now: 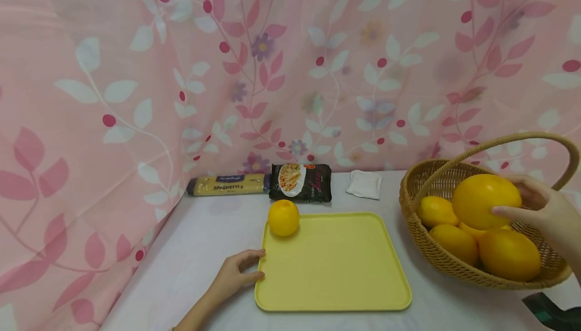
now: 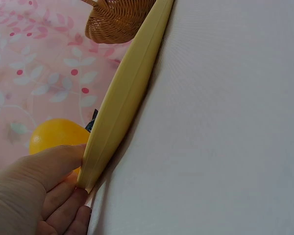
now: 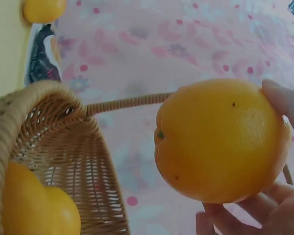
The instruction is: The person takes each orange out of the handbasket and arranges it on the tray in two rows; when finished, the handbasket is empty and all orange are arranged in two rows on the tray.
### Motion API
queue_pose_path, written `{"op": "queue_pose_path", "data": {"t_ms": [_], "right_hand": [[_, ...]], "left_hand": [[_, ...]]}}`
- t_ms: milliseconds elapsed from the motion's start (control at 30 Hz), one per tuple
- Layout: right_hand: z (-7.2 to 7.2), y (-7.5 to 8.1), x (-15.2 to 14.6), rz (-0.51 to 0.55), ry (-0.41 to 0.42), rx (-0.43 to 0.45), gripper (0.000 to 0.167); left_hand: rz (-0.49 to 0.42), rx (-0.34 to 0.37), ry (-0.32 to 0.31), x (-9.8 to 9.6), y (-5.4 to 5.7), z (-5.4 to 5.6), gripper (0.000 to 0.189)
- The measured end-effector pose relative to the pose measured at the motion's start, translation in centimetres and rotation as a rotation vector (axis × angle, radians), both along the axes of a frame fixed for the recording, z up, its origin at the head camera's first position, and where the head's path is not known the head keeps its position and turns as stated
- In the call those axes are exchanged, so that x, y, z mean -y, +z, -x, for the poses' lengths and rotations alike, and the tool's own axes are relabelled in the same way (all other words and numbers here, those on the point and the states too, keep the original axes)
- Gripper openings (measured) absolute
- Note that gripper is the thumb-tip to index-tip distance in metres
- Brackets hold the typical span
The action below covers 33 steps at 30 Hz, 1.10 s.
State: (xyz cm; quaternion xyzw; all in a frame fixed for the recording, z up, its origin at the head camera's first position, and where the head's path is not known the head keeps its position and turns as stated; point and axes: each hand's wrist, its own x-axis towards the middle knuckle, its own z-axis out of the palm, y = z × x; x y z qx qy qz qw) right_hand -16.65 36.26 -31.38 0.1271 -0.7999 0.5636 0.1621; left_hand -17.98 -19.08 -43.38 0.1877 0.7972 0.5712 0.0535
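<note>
My right hand (image 1: pixel 540 210) grips a large orange (image 1: pixel 485 201) between thumb and fingers, above the wicker basket (image 1: pixel 422 240). The right wrist view shows this orange (image 3: pixel 220 142) close up, its stem dimple facing the basket. Inside the basket lie more yellow-orange fruits (image 1: pixel 509 254), among them a smaller, lemon-like one (image 1: pixel 437 211). At the left edge of the yellow tray (image 1: pixel 333 265), my left hand (image 1: pixel 233 275) holds the rim with thumb and fingers. Another orange (image 1: pixel 284 218) sits on the tray's far left corner.
A spaghetti pack (image 1: pixel 231 184), a black food packet (image 1: pixel 301 183) and a folded white cloth (image 1: pixel 364 184) lie along the back, before a floral curtain (image 1: pixel 290 68). The basket's tall handle (image 1: pixel 513 142) arches over the fruit. A dark object (image 1: pixel 551 311) shows at the lower right.
</note>
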Motion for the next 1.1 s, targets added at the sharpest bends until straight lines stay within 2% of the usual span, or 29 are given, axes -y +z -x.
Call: {"op": "queue_pose_path", "data": {"t_ms": [67, 133, 267, 367, 500, 633, 900, 1100], "right_hand": [[-0.4, 0.1, 0.3, -0.101, -0.015, -0.033, 0.055], [-0.8, 0.4, 1.0, -0.123, -0.001, -0.056, 0.059], [-1.3, 1.2, 3.1, -0.135, 0.153, -0.113, 0.066], [-1.2, 1.7, 4.7, -0.088, 0.340, -0.145, 0.068], [-0.7, 1.7, 7.1, -0.063, 0.448, -0.154, 0.067], [-0.1, 1.2, 9.9, -0.063, 0.420, -0.145, 0.064], [1.0, -0.7, 14.3, -0.057, 0.362, -0.051, 0.057], [1.6, -1.2, 16.5, -0.103, 0.276, -0.075, 0.058]], "left_hand": [[-0.003, -0.002, -0.001, 0.0, -0.1, 0.0, 0.040], [0.002, -0.013, -0.001, 0.1, -0.2, 0.0, 0.040], [0.020, -0.026, -0.001, 0.1, -0.1, 0.1, 0.040], [0.022, -0.019, -0.001, 0.1, -0.1, 0.1, 0.040], [0.011, 0.001, 0.000, 0.1, -0.1, 0.1, 0.040], [0.009, 0.005, -0.002, 0.1, -0.1, 0.0, 0.041], [0.017, -0.004, -0.001, 0.2, -0.1, -0.2, 0.041], [0.011, -0.001, -0.007, 0.1, -0.1, -0.1, 0.041]]}}
